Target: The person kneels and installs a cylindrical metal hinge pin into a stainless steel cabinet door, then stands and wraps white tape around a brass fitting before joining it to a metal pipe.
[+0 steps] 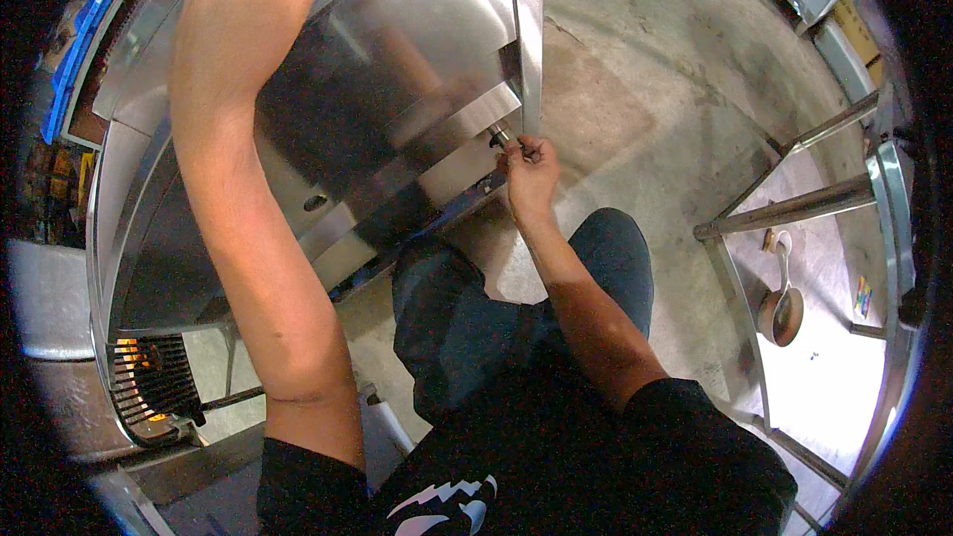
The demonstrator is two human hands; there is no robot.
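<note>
The steel panel [397,69] is shiny and curved, standing ahead of the knees. The right hand [529,171] pinches a small bolt [501,137] at its lower edge; the left hand [248,0] grips its top rim.

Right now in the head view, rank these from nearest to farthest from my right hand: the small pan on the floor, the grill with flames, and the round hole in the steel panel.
From the right hand:
1. Round hole in the steel panel, to its left.
2. Small pan, on the floor to the right.
3. Grill with flames, far lower left.
</note>
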